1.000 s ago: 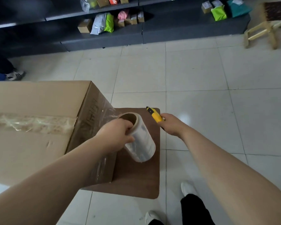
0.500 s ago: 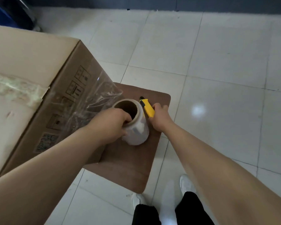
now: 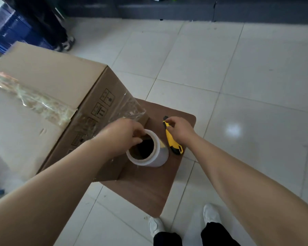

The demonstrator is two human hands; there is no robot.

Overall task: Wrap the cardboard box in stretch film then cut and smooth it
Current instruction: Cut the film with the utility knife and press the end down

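Observation:
A large cardboard box [image 3: 48,82] stands on a brown board [image 3: 146,189], with crinkled stretch film [image 3: 36,102] across its top and down its right side. A sheet of film [image 3: 132,107] runs from the box's side to the stretch film roll [image 3: 156,157], which stands upright on the board. My left hand [image 3: 123,134] grips the roll's top rim, fingers inside the core. My right hand [image 3: 180,130] is shut on a yellow and black utility knife [image 3: 172,141], held just right of the roll with its tip pointing away from me.
The box and board sit on a pale tiled floor [image 3: 220,68]. Another person's dark legs and shoes [image 3: 60,39] stand behind the box at upper left, beside blue crates [image 3: 9,31]. A dark shelf base [image 3: 185,9] runs along the back. My white shoes [image 3: 210,215] are below.
The roll went from tilted in my left hand to standing upright on the board. My right hand brought the knife closer to the roll. The view tilted downward.

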